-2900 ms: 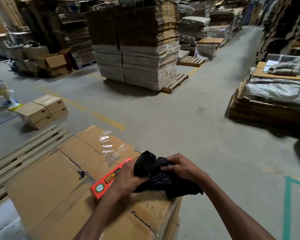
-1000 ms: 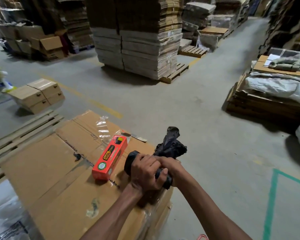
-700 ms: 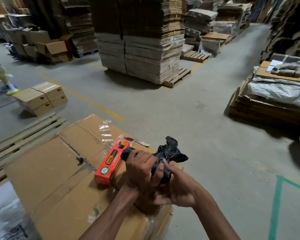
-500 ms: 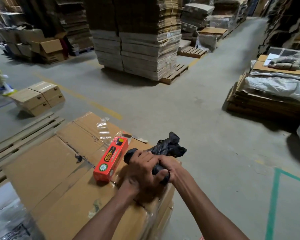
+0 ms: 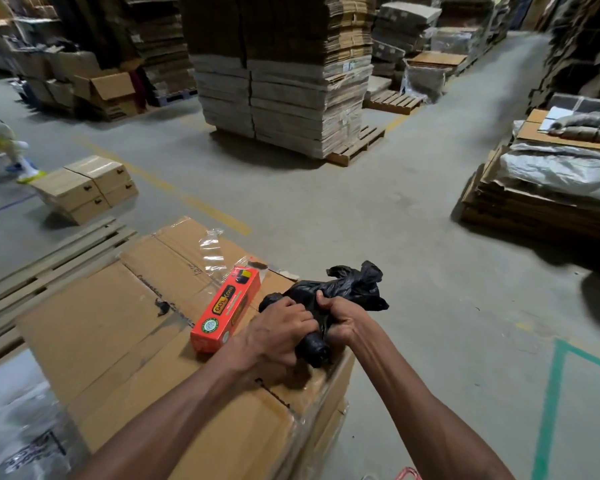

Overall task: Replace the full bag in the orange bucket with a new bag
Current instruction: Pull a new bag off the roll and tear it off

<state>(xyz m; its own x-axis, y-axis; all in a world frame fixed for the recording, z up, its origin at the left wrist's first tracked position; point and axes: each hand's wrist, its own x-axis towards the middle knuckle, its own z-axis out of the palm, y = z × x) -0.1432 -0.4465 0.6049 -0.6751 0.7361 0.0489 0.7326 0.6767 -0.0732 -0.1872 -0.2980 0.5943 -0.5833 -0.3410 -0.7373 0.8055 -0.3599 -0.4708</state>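
A grey concrete floor point(image 5: 361, 220) fills most of the view, with a green tape line point(image 5: 551, 393) on it at the right. Beyond it stands a tall pallet stack point(image 5: 284, 81) of flattened cardboard. Nearest the camera is a big brown carton point(image 5: 118, 323), whose flat top carries everything being handled. Off to the right lies a low cardboard pile point(image 5: 534, 209) under a pale plastic sheet. Small closed boxes point(image 5: 84, 192) sit on the floor beyond the carton's left side.

On the carton top, an orange box point(image 5: 227, 310) lies flat near the right edge, its long side running away from the camera. A crumpled piece of clear wrap point(image 5: 212, 251) lies just past its far end.

The black bag roll point(image 5: 347, 289) rests at the carton's right edge, just beside the orange box, with a loose, crinkled end sticking out past that edge over the floor. The left grip point(image 5: 278, 327) is curled tightly around the rolled part. The right grip point(image 5: 343, 317), touching the left, clenches the black plastic where the loose end begins.
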